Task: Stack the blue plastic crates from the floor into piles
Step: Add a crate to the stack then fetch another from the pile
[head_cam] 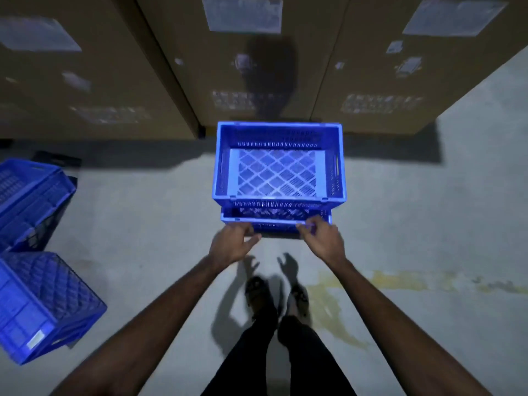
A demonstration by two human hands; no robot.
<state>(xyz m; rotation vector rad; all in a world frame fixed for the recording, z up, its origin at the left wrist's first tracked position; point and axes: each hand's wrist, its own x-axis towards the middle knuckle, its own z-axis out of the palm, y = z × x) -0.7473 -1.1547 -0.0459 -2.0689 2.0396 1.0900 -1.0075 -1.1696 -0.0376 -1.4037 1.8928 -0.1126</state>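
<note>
Blue plastic crate [278, 164] before me, glossy lattice base; matt brown cardboard boxes [257, 67] across the top; rough grey concrete floor [414, 224].

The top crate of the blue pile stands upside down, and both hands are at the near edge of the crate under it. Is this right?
Not quite. The top crate stands upright, open side up: the head view looks into it, onto its lattice floor. The rest holds: the left hand and the right hand are at the near edge of the lower crate.
</note>
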